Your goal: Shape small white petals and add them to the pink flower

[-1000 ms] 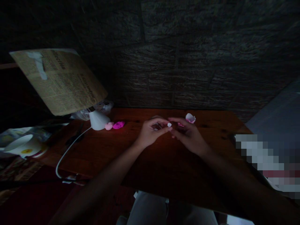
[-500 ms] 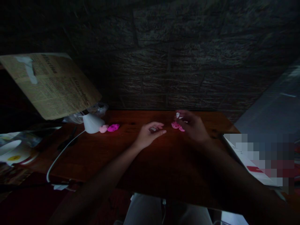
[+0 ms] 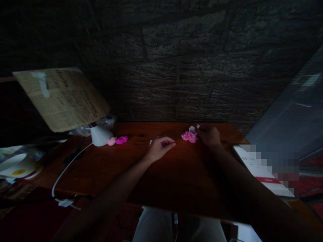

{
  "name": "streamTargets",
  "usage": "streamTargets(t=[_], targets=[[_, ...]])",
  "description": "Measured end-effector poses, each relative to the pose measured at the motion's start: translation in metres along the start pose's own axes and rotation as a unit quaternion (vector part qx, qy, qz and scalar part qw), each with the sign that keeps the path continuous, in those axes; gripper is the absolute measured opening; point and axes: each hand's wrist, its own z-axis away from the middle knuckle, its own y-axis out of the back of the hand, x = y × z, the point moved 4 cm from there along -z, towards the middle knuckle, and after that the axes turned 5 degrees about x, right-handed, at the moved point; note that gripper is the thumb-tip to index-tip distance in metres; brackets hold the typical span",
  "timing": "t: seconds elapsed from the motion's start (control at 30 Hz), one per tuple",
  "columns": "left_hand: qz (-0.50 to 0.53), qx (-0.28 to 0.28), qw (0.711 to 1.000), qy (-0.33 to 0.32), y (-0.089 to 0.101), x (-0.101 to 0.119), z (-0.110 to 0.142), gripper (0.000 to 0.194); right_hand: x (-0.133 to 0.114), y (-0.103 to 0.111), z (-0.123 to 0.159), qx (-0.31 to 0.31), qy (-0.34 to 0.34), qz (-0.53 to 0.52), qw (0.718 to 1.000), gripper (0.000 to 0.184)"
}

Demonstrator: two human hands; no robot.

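Observation:
My left hand (image 3: 160, 148) hovers over the middle of the wooden table (image 3: 161, 174), its thumb and fingertips drawn together; whatever may be in the pinch is too small and dark to make out. A small pale thing (image 3: 150, 142) shows just behind its knuckles. Further right, my right hand (image 3: 210, 135) pinches a small white piece (image 3: 198, 126) between its fingertips. Close by its fingers lies a crumpled pink clump (image 3: 189, 136), petal-like and soft-looking, with a white petal-like piece (image 3: 192, 129) at its back edge.
At left stands a lamp with a newsprint shade (image 3: 63, 101) and white base (image 3: 99, 136). Beside it lie a pale pink lump (image 3: 111, 141) and a magenta lump (image 3: 122, 139). A white cup (image 3: 19, 166) is far left, a tablet-like screen (image 3: 264, 174) right. A dark brick wall (image 3: 161, 67) rises behind.
My right hand has parted from my left and carried the small white piece rightward, past the pink clump. The left hand's fingertips have closed together. The view has shifted somewhat.

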Motion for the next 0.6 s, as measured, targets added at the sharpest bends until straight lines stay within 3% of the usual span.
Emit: streamTargets(t=[0.33,0.6], targets=[[-0.006,-0.017,1.0,-0.008,-0.002,0.002,-0.001,0.013,-0.005,0.007,-0.001,0.027,-0.027,0.02,0.999,0.013],[0.008,0.0,1.0,0.003,-0.001,0.0,0.0,0.018,0.0,0.031,-0.015,0.079,-0.018,-0.01,0.997,0.03]])
